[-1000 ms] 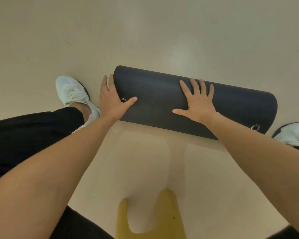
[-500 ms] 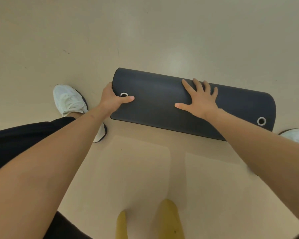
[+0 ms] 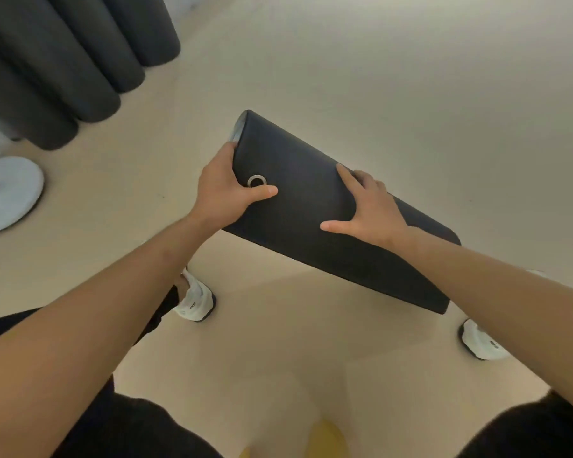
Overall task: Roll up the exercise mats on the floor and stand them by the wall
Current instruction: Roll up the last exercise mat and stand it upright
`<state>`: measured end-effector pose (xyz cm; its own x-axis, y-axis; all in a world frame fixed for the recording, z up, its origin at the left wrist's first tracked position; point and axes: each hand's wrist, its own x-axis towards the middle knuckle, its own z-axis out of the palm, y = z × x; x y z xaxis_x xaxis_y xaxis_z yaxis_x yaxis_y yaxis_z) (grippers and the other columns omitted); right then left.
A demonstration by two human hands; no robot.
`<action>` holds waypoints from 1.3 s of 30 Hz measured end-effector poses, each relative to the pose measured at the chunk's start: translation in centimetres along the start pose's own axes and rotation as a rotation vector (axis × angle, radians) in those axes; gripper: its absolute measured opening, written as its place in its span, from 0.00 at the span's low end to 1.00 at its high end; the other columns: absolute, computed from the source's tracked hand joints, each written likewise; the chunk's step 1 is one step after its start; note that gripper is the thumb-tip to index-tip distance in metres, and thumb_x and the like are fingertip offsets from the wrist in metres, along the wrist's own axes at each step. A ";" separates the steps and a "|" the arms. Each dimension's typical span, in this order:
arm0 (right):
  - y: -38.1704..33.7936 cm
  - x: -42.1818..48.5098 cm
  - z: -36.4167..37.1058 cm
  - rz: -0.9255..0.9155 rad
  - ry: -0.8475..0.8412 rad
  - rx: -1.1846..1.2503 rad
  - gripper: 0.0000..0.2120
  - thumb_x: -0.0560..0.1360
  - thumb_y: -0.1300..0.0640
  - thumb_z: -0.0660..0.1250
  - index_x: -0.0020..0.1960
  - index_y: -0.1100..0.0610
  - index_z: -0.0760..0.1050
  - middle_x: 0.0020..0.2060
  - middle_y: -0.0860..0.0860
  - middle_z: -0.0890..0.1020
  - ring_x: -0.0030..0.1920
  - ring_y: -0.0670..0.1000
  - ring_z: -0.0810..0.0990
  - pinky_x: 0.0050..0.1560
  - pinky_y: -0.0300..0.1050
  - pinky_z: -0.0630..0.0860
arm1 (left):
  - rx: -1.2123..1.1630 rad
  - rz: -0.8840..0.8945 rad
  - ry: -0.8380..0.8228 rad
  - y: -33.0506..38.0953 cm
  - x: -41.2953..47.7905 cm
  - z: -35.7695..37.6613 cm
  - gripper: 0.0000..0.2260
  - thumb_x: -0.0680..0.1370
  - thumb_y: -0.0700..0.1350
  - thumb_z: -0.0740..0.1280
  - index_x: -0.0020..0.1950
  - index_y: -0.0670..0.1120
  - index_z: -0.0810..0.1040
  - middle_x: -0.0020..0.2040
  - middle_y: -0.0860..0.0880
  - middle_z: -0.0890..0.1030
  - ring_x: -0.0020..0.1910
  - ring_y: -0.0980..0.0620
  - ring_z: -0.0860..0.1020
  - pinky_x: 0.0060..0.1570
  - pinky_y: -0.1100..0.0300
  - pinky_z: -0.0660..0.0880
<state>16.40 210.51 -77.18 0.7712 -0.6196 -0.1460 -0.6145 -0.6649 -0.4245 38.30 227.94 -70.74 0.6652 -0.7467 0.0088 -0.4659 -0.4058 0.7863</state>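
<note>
Hands: left hand (image 3: 227,190) grips rolled mat (image 3: 311,206) at its eleven-o'clock end, thumb beside eyelet (image 3: 256,181); right hand (image 3: 368,209) clasps mid-roll, thumb spread. Mat apparently held clear of floor (image 3: 411,77), centre; standing rolls (image 3: 63,61) at ten o'clock. Risk: roll unspooling if grip slackens.

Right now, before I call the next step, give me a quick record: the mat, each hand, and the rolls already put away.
rolled mat: dark, fully rolled, apparently held clear of the floor
left hand: grips the mat's left end, thumb beside the metal eyelet
right hand: grips mid-roll, fingers curled over the far side
stood rolls: several dark rolls standing at upper left
step left: probably carry this roll over and stand it beside them
</note>
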 end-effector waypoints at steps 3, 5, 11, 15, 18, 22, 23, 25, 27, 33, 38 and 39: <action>-3.0 -2.4 -3.1 -0.091 0.126 0.118 0.53 0.69 0.31 0.74 0.82 0.40 0.46 0.79 0.51 0.61 0.76 0.57 0.63 0.73 0.61 0.68 | 0.130 0.143 0.018 4.9 -2.6 -1.6 0.37 0.68 0.54 0.82 0.72 0.50 0.70 0.63 0.54 0.80 0.61 0.50 0.79 0.61 0.48 0.79; -4.7 -4.1 -5.0 -0.157 0.200 0.200 0.53 0.69 0.34 0.75 0.82 0.39 0.45 0.79 0.49 0.61 0.76 0.56 0.63 0.72 0.58 0.69 | 0.218 0.242 0.037 7.6 -4.4 -2.8 0.38 0.68 0.56 0.81 0.73 0.51 0.70 0.64 0.53 0.80 0.61 0.49 0.80 0.61 0.47 0.78; -8.4 -10.0 -10.7 -0.330 0.400 0.381 0.55 0.69 0.41 0.79 0.84 0.47 0.47 0.79 0.50 0.61 0.77 0.50 0.61 0.73 0.47 0.65 | 0.451 0.645 0.035 13.4 -9.5 -6.0 0.35 0.68 0.58 0.77 0.72 0.50 0.74 0.55 0.53 0.85 0.52 0.48 0.83 0.56 0.54 0.72; -9.4 -13.4 -12.3 -0.401 0.535 0.315 0.56 0.67 0.42 0.81 0.83 0.49 0.49 0.80 0.55 0.56 0.79 0.53 0.59 0.74 0.46 0.64 | 0.585 0.878 0.049 14.8 -11.8 -6.8 0.31 0.69 0.53 0.79 0.70 0.48 0.77 0.54 0.53 0.86 0.50 0.50 0.82 0.53 0.55 0.68; -9.4 -15.0 -12.6 -0.434 0.549 0.299 0.49 0.67 0.42 0.81 0.80 0.49 0.59 0.80 0.58 0.55 0.79 0.57 0.59 0.76 0.52 0.67 | 0.636 0.947 0.064 15.0 -13.0 -6.4 0.33 0.69 0.52 0.81 0.71 0.46 0.77 0.56 0.51 0.85 0.51 0.48 0.83 0.55 0.51 0.69; -8.7 -16.3 -13.1 -0.402 0.517 0.316 0.42 0.66 0.41 0.81 0.73 0.48 0.66 0.78 0.56 0.61 0.74 0.52 0.66 0.71 0.45 0.70 | 0.664 0.964 0.127 14.4 -13.8 -4.9 0.35 0.69 0.57 0.81 0.72 0.45 0.74 0.55 0.49 0.84 0.51 0.45 0.82 0.57 0.48 0.69; -8.4 -16.5 -13.2 -0.396 0.516 0.310 0.42 0.65 0.40 0.80 0.73 0.47 0.66 0.77 0.55 0.62 0.73 0.49 0.67 0.69 0.40 0.69 | 0.665 0.972 0.141 14.3 -13.9 -4.6 0.35 0.69 0.57 0.81 0.72 0.45 0.74 0.54 0.49 0.84 0.51 0.45 0.82 0.57 0.47 0.69; -8.1 -16.7 -13.5 -0.379 0.510 0.286 0.41 0.65 0.39 0.80 0.71 0.48 0.66 0.76 0.55 0.64 0.70 0.46 0.67 0.66 0.35 0.67 | 0.654 0.987 0.159 14.3 -13.8 -4.1 0.36 0.69 0.57 0.81 0.72 0.45 0.74 0.54 0.49 0.84 0.50 0.45 0.82 0.57 0.47 0.69; -8.2 -16.6 -14.1 -0.363 0.494 0.260 0.41 0.65 0.39 0.81 0.71 0.49 0.67 0.75 0.54 0.64 0.69 0.49 0.69 0.65 0.37 0.70 | 0.629 0.986 0.178 14.4 -13.4 -3.7 0.35 0.69 0.57 0.81 0.71 0.45 0.75 0.54 0.48 0.84 0.50 0.45 0.82 0.57 0.47 0.69; -7.8 -14.6 -16.8 -0.251 0.377 0.599 0.30 0.74 0.48 0.76 0.72 0.45 0.68 0.69 0.42 0.71 0.67 0.43 0.74 0.66 0.47 0.78 | 0.566 0.975 0.215 15.0 -10.8 -2.0 0.35 0.67 0.56 0.82 0.69 0.44 0.77 0.53 0.48 0.84 0.50 0.44 0.82 0.58 0.49 0.68; -5.9 -11.2 -20.3 0.150 0.338 0.824 0.32 0.77 0.44 0.71 0.76 0.37 0.62 0.62 0.34 0.75 0.62 0.40 0.77 0.62 0.47 0.80 | 0.544 1.051 0.194 17.5 -7.3 1.1 0.32 0.68 0.56 0.82 0.67 0.43 0.80 0.51 0.46 0.85 0.48 0.43 0.83 0.57 0.50 0.68; -5.1 -10.5 -21.4 0.197 0.259 0.799 0.30 0.76 0.44 0.71 0.74 0.35 0.63 0.61 0.36 0.77 0.60 0.43 0.79 0.59 0.52 0.82 | 0.536 1.064 0.187 18.0 -6.5 1.7 0.32 0.68 0.55 0.82 0.67 0.42 0.80 0.52 0.46 0.85 0.48 0.43 0.83 0.57 0.49 0.68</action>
<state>7.91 211.51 -54.39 0.5412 -0.8329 -0.1156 -0.3565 -0.1027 -0.9286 24.63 224.57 -57.70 -0.1453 -0.7704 0.6208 -0.9858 0.1660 -0.0248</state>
